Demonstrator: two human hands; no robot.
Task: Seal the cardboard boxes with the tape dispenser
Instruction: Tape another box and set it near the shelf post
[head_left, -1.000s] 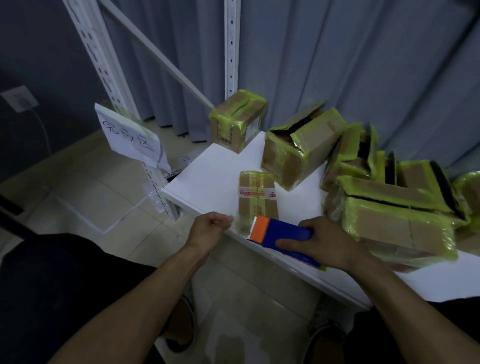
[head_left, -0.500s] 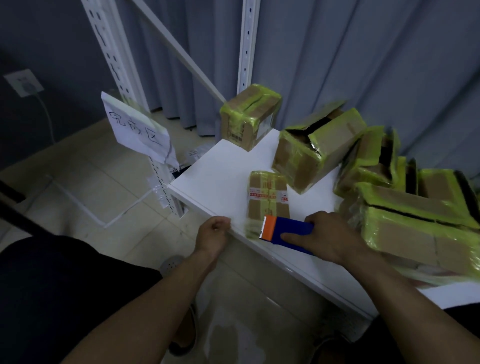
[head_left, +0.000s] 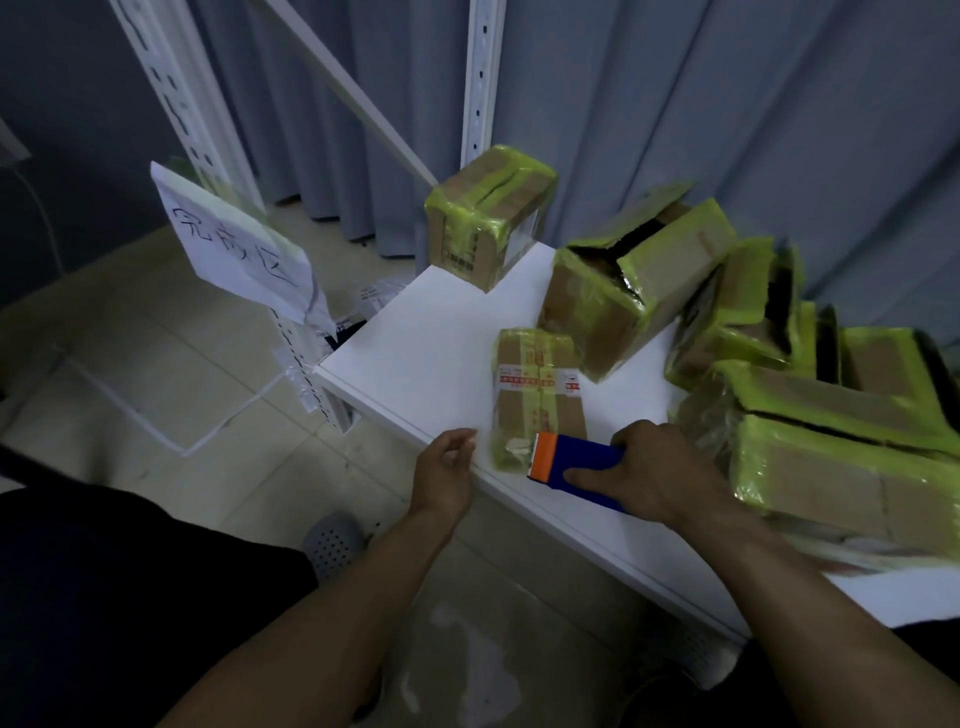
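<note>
My right hand (head_left: 660, 475) grips the tape dispenser (head_left: 576, 470), fingers curled over its blue body, with its orange end pointing left and lying against the near end of the small box (head_left: 537, 395). That box lies flat near the front edge of the white table (head_left: 426, 338), wrapped in yellow-green tape with a red and white strip across its middle. My left hand (head_left: 444, 475) is at the table's front edge, just beside the box's near left corner, its fingers curled in toward the thumb; I cannot tell whether it pinches anything. Behind the small box an open box (head_left: 634, 280) lies tipped on its side, its flaps edged in green tape. At the table's far corner stands a taped box (head_left: 488, 215). To my right a pile of boxes (head_left: 841, 462) crowds the table, several of them gaping. A paper sign (head_left: 239, 249) with handwriting hangs off the white shelf upright (head_left: 156, 78) on the left, and a grey curtain (head_left: 727, 104) hangs behind it all
</note>
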